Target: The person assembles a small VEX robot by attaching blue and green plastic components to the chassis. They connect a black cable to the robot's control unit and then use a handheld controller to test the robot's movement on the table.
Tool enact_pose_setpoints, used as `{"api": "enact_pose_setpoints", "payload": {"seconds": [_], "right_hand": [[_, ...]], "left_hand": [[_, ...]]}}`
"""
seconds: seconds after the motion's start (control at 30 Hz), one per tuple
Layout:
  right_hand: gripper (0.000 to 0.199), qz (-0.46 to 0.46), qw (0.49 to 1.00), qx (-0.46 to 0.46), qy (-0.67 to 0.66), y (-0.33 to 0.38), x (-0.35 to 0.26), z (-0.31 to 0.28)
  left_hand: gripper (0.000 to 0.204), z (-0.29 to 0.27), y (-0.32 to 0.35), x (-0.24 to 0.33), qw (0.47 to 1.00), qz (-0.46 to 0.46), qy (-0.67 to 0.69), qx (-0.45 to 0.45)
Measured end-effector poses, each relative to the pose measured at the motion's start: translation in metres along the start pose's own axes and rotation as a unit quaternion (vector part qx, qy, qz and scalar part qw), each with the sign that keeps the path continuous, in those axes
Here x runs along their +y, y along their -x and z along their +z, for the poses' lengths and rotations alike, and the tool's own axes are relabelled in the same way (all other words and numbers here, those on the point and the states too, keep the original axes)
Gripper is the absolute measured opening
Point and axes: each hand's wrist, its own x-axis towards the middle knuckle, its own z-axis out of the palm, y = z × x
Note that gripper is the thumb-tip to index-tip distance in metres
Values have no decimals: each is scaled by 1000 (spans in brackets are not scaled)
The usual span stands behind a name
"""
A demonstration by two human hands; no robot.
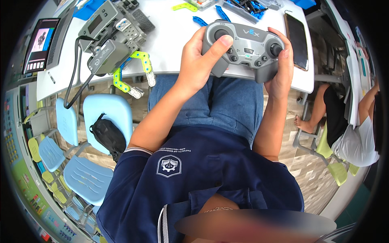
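Gripping the grey gamepad (243,47) at both ends, left hand (198,65) and right hand (281,69) fingers closed (long axis crosswise, over the tabletop (178,44) edge).

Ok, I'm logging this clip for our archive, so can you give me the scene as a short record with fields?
setting: white table seen from above, person seated at it
left hand: grips the grey game controller, thumb on its left stick
right hand: grips the controller's right side
on table, left: grey robot build with yellow-green and blue parts, black cable
on table, right: dark phone
beside: light blue chairs, one with a black bag
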Motion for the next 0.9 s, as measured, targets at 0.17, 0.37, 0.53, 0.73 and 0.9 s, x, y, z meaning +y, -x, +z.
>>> {"api": "enact_pose_setpoints", "payload": {"seconds": [0.17,0.37,0.53,0.73,0.9], "right_hand": [[46,63,994,62,-65,1,0,-2],[55,61,985,112,-118,-3,5,-3],[59,122,979,75,-144,-5,0,-6],[57,130,979,84,-131,-5,-4,-6],[59,131,980,83,-123,-4,-4,-9]], "left_hand": [[82,-1,18,23,986,-1,-167,-25],[90,-70,90,135,808,11,-419,-413],[26,-170,84,192,886,100,-134,-432],[12,-220,44,164,851,346,-368,142],[33,-234,2,186,711,332,-620,20]]}}
